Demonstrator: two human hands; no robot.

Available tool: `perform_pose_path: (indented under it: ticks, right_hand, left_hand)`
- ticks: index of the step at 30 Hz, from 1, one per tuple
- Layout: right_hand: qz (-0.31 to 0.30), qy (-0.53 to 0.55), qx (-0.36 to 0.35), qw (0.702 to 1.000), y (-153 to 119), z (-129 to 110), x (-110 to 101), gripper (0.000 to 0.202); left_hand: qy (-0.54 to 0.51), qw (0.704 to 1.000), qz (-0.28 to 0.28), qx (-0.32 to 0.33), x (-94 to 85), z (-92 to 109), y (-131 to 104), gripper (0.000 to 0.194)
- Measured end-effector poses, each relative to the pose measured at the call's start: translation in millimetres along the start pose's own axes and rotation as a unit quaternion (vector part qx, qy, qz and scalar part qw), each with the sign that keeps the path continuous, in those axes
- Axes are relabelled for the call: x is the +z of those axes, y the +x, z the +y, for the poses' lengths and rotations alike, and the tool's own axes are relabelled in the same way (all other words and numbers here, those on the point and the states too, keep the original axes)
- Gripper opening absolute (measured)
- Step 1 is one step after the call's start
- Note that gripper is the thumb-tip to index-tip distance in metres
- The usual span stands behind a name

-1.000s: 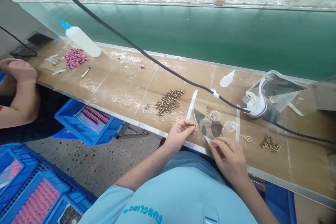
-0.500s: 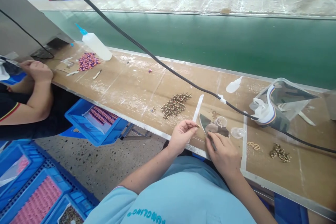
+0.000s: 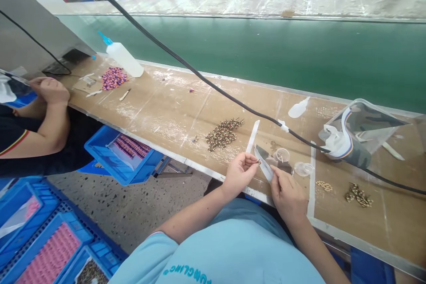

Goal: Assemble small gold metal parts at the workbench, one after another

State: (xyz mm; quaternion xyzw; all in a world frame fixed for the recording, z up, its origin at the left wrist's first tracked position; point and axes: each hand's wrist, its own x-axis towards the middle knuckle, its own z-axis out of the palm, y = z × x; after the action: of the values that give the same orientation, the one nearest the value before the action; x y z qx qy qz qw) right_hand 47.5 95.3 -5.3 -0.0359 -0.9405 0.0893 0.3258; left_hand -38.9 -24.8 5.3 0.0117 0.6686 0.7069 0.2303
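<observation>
My left hand pinches a small brown-and-gold piece between thumb and fingertips. My right hand is closed on the near edge of a camouflage-patterned sheet. That edge is raised, so its pale underside faces my left hand. A small round clear cup stands on the sheet, and a clear round lid or dish lies to its right. Beyond my left hand is a heap of small brown-and-gold pieces. To the right of my right hand are small tan pieces and a smaller brown-and-gold pile.
A black cable crosses above the table. A clear zip bag lies at right, a white bottle at left. Blue bins stand below the table edge. Another person's hands are at far left.
My right hand has taken the sheet's near edge and lifted it, turning the pale underside up. My left hand has moved slightly right with the small piece, closer to the sheet.
</observation>
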Motion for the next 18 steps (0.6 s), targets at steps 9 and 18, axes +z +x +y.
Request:
perform_pose_path:
  ticks: [9, 18]
  right_hand:
    - [-0.017, 0.033, -0.006, 0.999, -7, 1, 4, 0.033]
    - [-0.038, 0.026, -0.046, 0.998, -7, 0, 3, 0.031]
  left_hand:
    - [0.125, 0.992, -0.007, -0.024, 4.6, 10, 2, 0.022]
    - [0.139, 0.99, -0.006, -0.032, 5.1, 11, 4, 0.029]
